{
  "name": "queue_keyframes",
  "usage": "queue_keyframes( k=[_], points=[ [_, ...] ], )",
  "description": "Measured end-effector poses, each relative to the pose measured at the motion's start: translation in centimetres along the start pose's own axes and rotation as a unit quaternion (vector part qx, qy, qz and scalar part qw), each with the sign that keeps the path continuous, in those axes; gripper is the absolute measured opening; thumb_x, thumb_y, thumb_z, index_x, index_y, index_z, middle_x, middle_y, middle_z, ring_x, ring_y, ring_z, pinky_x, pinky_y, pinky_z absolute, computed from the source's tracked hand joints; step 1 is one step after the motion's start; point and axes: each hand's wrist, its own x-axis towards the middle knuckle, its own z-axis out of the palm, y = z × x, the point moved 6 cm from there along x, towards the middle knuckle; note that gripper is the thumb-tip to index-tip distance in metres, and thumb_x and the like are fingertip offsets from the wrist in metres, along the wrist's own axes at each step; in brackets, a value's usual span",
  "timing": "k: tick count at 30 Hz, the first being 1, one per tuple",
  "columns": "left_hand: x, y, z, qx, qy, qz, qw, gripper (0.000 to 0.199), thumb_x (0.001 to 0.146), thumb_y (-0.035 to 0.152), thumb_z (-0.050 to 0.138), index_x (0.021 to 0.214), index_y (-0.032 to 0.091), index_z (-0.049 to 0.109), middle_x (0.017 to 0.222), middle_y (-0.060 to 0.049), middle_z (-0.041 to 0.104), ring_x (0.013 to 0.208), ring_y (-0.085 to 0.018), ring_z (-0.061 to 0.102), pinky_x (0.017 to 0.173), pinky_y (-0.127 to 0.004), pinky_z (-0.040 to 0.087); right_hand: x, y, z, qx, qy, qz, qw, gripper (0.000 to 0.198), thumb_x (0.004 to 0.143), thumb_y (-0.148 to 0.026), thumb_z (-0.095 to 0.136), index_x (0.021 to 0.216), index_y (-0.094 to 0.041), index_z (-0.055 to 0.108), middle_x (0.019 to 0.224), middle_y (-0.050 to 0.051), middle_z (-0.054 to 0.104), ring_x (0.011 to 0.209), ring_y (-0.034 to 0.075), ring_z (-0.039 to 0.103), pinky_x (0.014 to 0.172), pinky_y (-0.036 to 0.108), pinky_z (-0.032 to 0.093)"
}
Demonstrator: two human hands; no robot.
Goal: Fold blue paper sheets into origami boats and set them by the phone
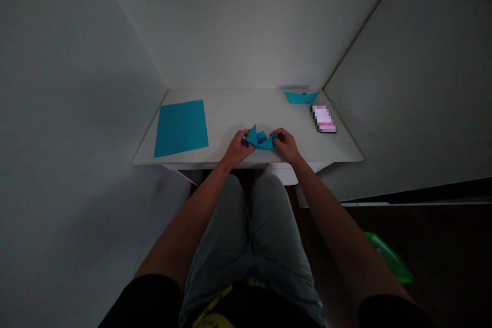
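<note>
A small blue folded paper boat (pixel 263 142) is held between my two hands, just above the front part of the white desk. My left hand (pixel 239 147) grips its left end, beside a pointed flap that sticks up. At the other end, my right hand (pixel 285 143) pinches the right tip between thumb and fingers. Parts of the paper are hidden behind my fingertips. Another blue paper boat (pixel 302 98) sits at the back right of the desk, apart from my hands.
A flat blue paper sheet (pixel 181 128) lies on the left of the white desk (pixel 230 105). On the right lies a phone (pixel 323 119), its screen blurred out. Walls border the desk at the back and both sides. A green object (pixel 390 259) is at lower right.
</note>
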Motion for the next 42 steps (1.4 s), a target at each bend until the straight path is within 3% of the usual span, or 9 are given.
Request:
queue_keyframes(
  k=[2, 6, 11, 13, 17, 23, 30, 35, 42],
  points=[
    [-0.1, 0.0, 0.1, 0.004, -0.01, 0.001, 1.0, 0.059, 0.075, 0.018, 0.086, 0.13, 0.02, 0.066, 0.118, -0.006, 0.071, 0.086, -0.014, 0.068, 0.084, -0.031, 0.058, 0.0, 0.0, 0.1, -0.003, -0.009, 0.003, 1.0, 0.019, 0.076, -0.036, 0.069, 0.092, -0.025, 0.065, 0.083, 0.001, 0.067, 0.078, 0.019, 0.059, 0.072, 0.033, 0.052],
    [-0.3, -0.3, 0.6, -0.021, -0.042, -0.026, 0.999, 0.063, 0.078, 0.025, 0.087, 0.135, 0.022, 0.06, 0.115, -0.005, 0.073, 0.078, -0.013, 0.067, 0.076, -0.03, 0.058, 0.0, 0.1, 0.2, 0.007, -0.017, 0.017, 1.0, 0.018, 0.075, -0.035, 0.067, 0.09, -0.026, 0.062, 0.082, 0.0, 0.066, 0.074, 0.018, 0.058, 0.07, 0.033, 0.051],
    [-0.4, 0.0, 0.7, -0.064, -0.058, -0.015, 0.996, 0.113, 0.076, 0.024, 0.09, 0.17, 0.036, 0.028, 0.149, -0.012, 0.064, 0.079, -0.012, 0.066, 0.073, -0.03, 0.06, -0.1, 0.1, 0.8, 0.021, -0.042, 0.014, 0.999, 0.019, 0.073, -0.034, 0.069, 0.088, -0.026, 0.062, 0.088, 0.002, 0.072, 0.081, 0.02, 0.064, 0.077, 0.035, 0.054],
    [-0.4, 0.2, 0.6, -0.055, -0.062, 0.007, 0.996, 0.119, 0.078, 0.024, 0.089, 0.175, 0.039, 0.022, 0.161, -0.014, 0.056, 0.089, -0.015, 0.069, 0.076, -0.031, 0.062, -0.2, 0.2, 1.2, 0.026, -0.058, 0.014, 0.998, 0.019, 0.073, -0.034, 0.07, 0.087, -0.026, 0.061, 0.09, 0.002, 0.073, 0.085, 0.021, 0.066, 0.081, 0.037, 0.056],
    [-0.4, 0.6, 0.2, 0.013, -0.062, 0.061, 0.996, 0.096, 0.084, 0.022, 0.083, 0.17, 0.038, 0.044, 0.167, -0.012, 0.045, 0.114, -0.023, 0.067, 0.088, -0.035, 0.064, -0.1, 0.5, 1.1, 0.01, -0.049, 0.015, 0.999, 0.017, 0.074, -0.034, 0.068, 0.087, -0.025, 0.062, 0.084, 0.0, 0.069, 0.08, 0.019, 0.062, 0.078, 0.036, 0.055],
    [-0.4, 0.4, 0.2, 0.068, -0.053, 0.041, 0.995, 0.073, 0.091, 0.017, 0.073, 0.16, 0.038, 0.06, 0.162, -0.011, 0.042, 0.081, -0.01, 0.061, 0.085, -0.037, 0.066, 0.0, 0.2, 0.3, 0.031, -0.018, 0.027, 0.999, 0.021, 0.076, -0.036, 0.071, 0.092, -0.025, 0.062, 0.082, -0.001, 0.065, 0.075, 0.017, 0.06, 0.068, 0.032, 0.055],
    [0.0, 0.3, 0.4, 0.065, -0.031, 0.019, 0.997, 0.039, 0.106, 0.032, 0.064, 0.144, 0.028, 0.074, 0.146, -0.012, 0.054, 0.077, -0.009, 0.061, 0.077, -0.033, 0.066, 0.0, 0.3, 0.2, 0.051, -0.011, 0.041, 0.998, 0.032, 0.079, -0.047, 0.079, 0.095, -0.026, 0.06, 0.086, -0.001, 0.067, 0.075, 0.016, 0.062, 0.069, 0.031, 0.056],
    [0.3, 0.1, 0.3, 0.036, -0.017, 0.022, 0.999, 0.037, 0.109, 0.044, 0.06, 0.135, 0.024, 0.079, 0.138, -0.013, 0.058, 0.092, -0.016, 0.068, 0.076, -0.032, 0.066, -0.1, 0.1, 0.2, 0.068, -0.002, 0.045, 0.997, 0.042, 0.077, -0.054, 0.085, 0.099, -0.026, 0.062, 0.087, -0.001, 0.07, 0.076, 0.016, 0.064, 0.067, 0.03, 0.056],
    [0.6, -0.4, 0.2, 0.058, -0.006, -0.009, 0.998, 0.033, 0.109, 0.049, 0.063, 0.108, 0.019, 0.077, 0.109, -0.006, 0.069, 0.069, -0.011, 0.065, 0.073, -0.03, 0.06, -0.7, -1.0, 0.1, 0.087, -0.025, 0.059, 0.994, 0.058, 0.082, -0.07, 0.084, 0.119, -0.027, 0.071, 0.07, -0.003, 0.069, 0.068, 0.019, 0.067, 0.072, 0.035, 0.058]
  ],
)
